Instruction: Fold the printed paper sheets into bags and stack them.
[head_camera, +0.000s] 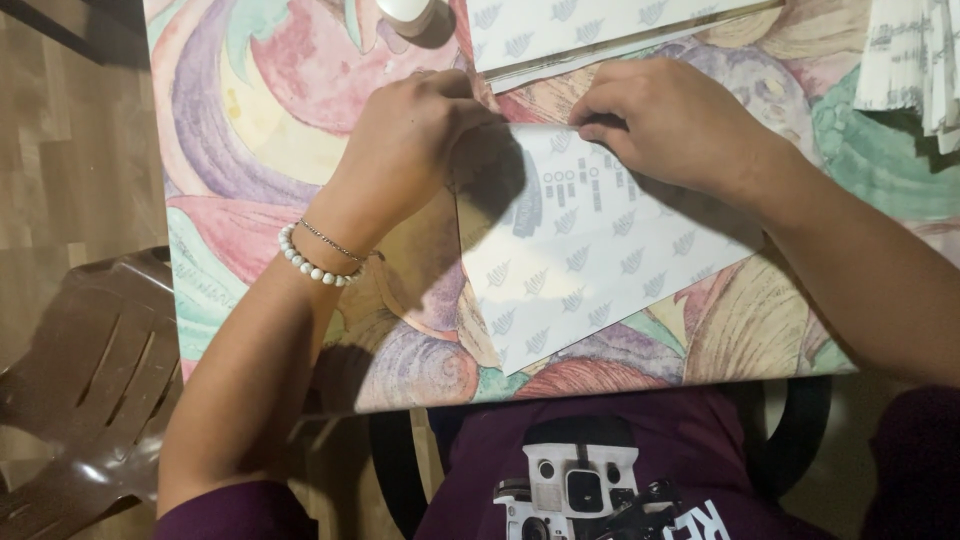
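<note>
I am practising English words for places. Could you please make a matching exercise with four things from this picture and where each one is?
Things:
1. white bead bracelet
2. brown plastic chair
3. patterned paper sheet
4. stack of folded papers

Places:
A. top right corner of the table
B. on the left wrist
C. on the floor, left of the table
D. under both hands, on the table

Pairs: 1-B, 2-C, 3-D, 4-A

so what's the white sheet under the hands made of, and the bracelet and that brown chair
White sheet: looks like thin matte paper, lying flat with crisp edges and a faint repeated print.
Bracelet: round glossy white beads, maybe plastic or stone, beside a thin metal-looking chain.
Brown chair: seems moulded plastic, smooth with a sheen and slotted.
</note>
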